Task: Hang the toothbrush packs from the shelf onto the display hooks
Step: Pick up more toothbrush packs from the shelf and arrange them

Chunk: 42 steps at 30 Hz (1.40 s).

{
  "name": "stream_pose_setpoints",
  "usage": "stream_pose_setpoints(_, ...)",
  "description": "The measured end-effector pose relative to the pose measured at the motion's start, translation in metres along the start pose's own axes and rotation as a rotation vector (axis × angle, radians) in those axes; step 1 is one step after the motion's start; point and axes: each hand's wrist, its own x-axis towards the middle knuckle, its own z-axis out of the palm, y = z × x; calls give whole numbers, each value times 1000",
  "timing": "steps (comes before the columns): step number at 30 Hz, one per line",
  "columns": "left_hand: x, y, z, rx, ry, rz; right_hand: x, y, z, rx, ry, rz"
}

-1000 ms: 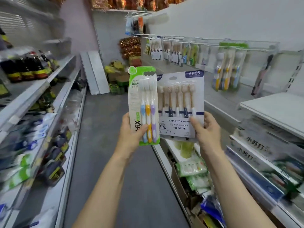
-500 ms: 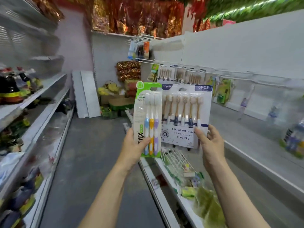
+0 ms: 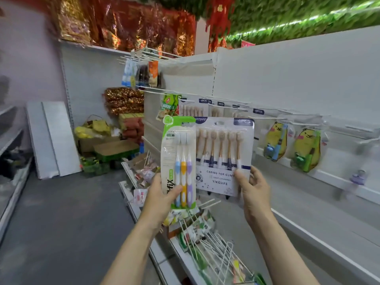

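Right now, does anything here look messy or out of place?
Yes. Loose white wire display hooks lie in a tangled heap on the low shelf below the hands, mixed with small packets, instead of being mounted on the wall. At the aisle's far end, cardboard boxes and bags sit on the floor beside shelf boards leaning against the wall.

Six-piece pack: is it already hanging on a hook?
No, the right hand holds the six-piece pack up by its lower corner, off any hook.

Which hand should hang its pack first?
Probably the right hand: its six-brush YIKOJIFE pack is raised just below hooks carrying matching packs. The left hand's green three-brush pack shows no matching hook nearby.
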Motion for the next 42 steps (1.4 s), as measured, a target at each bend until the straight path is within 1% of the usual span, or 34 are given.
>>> stream_pose_setpoints(8, 155, -24, -13, 21, -2, -4, 138, 63, 90, 4, -34, -5)
stream_pose_setpoints(14, 242, -46, -33, 7, -5, -7, 209, 98, 153, -42, -58, -45)
stream_pose_setpoints(19, 307, -64, -59, 37, -51, 3, 245, 126, 202, -20, -16, -22)
stream_pose_setpoints(24, 364, -71, -85, 7, -157, -21, 270, 138, 239, -32, 92, -33)
stream_pose_setpoints(27, 390, -73, -99, 0, -223, -30, 277, 145, 252, -72, 156, -43)
stream_pose_setpoints(32, 427, -82, -115, -41, -330, -29, 290, 159, 267, -72, 246, -54)
stream_pose_setpoints(38, 455, -100, -112, -70, -442, -44, 315, 172, 259, -112, 432, -43)
stream_pose_setpoints(40, 460, -105, -106, -77, -487, -48, 329, 185, 239, -153, 442, -58)
stream_pose_setpoints(42, 462, -111, -101, -86, -526, -59, 329, 174, 242, -168, 438, -49)
